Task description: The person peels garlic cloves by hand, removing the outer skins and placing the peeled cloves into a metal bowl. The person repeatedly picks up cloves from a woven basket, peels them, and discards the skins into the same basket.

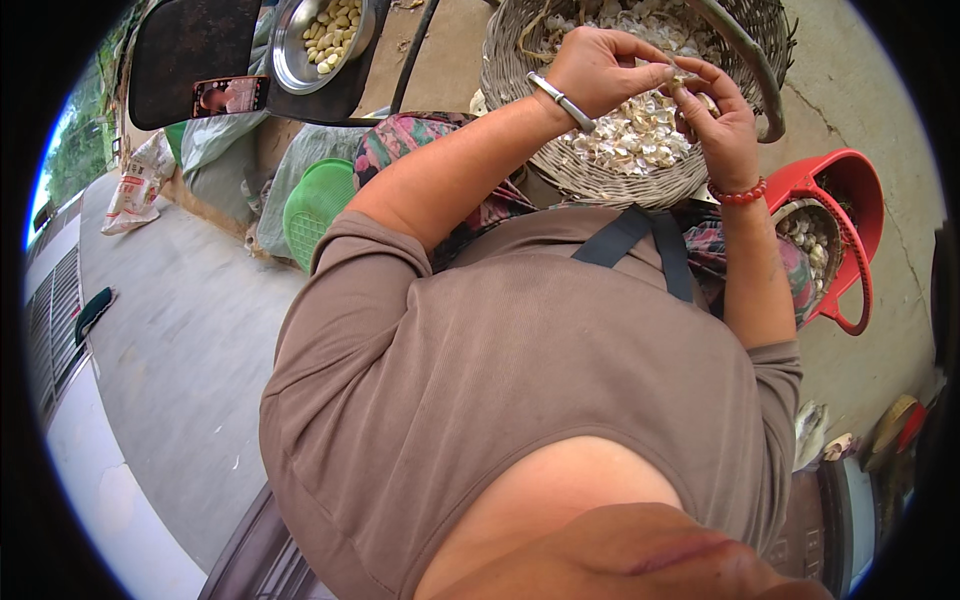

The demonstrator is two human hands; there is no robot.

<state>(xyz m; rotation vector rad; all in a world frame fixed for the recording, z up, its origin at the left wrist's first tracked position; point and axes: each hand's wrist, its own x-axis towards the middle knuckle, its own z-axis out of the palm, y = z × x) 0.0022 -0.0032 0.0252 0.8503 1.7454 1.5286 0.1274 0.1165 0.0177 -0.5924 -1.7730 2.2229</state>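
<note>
In front of me both hands meet over a wicker basket (pixel 622 187) with a curved handle, which holds a heap of garlic skins (pixel 637 146). My left hand (pixel 600 71), with a pale bangle at its wrist, pinches thumb and forefinger at a small garlic clove (pixel 678 79). The thumb and fingers of my right hand (pixel 716 124) grip the same clove from the other side. Another pale garlic piece (pixel 707 103) shows within the right hand's curled fingers. Fingertips partly hide the clove. Red beads circle my right wrist.
A steel bowl (pixel 281 56) of peeled garlic cloves (pixel 330 37) sits on a black chair (pixel 187 45), beside a phone (pixel 229 97). At left is a green plastic basket (pixel 319 214). A red tub (pixel 862 187) at right holds a smaller basket of garlic (pixel 814 244).
</note>
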